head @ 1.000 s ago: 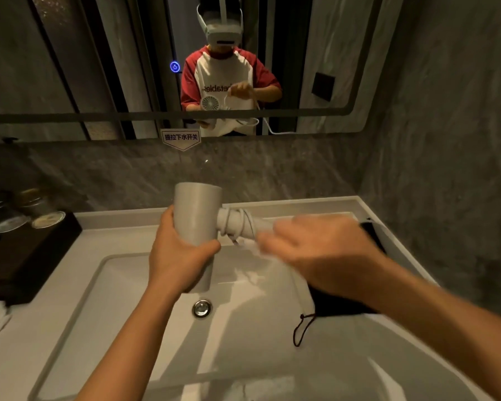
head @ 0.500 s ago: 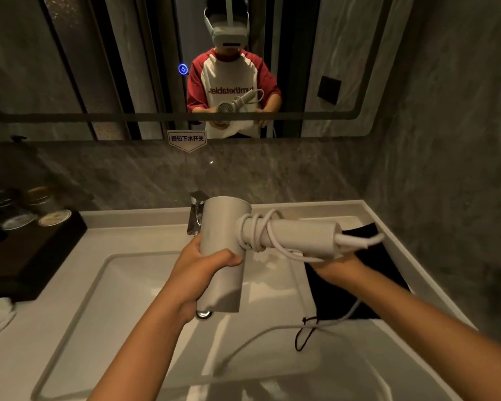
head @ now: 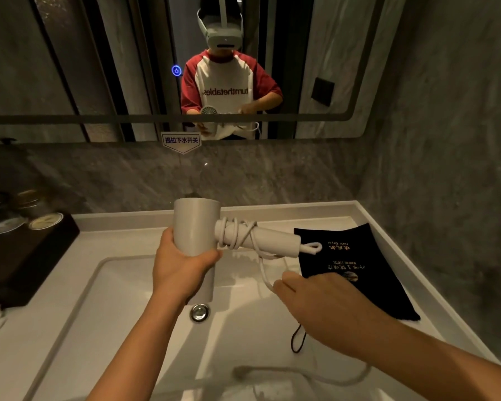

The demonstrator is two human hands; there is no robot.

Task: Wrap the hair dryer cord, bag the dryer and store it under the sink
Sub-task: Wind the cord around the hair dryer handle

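Head view: dryer, rigid plastic, likely light, held over the sink by the left hand, fingers clamped on its barrel. Cord, limp and springy, several turns round the handle; best gripped near the coils. Right hand fingers closed on the slack. Black bag, soft cloth, lies flat on the worktop.

Grey marbled wall runs ahead of my hands and returns along my right. A dark-framed mirror hangs above it, with a small label at its lower edge. White basin lies below my hands, drain at centre. Dark wooden tray sits to my left. Lighting dim.
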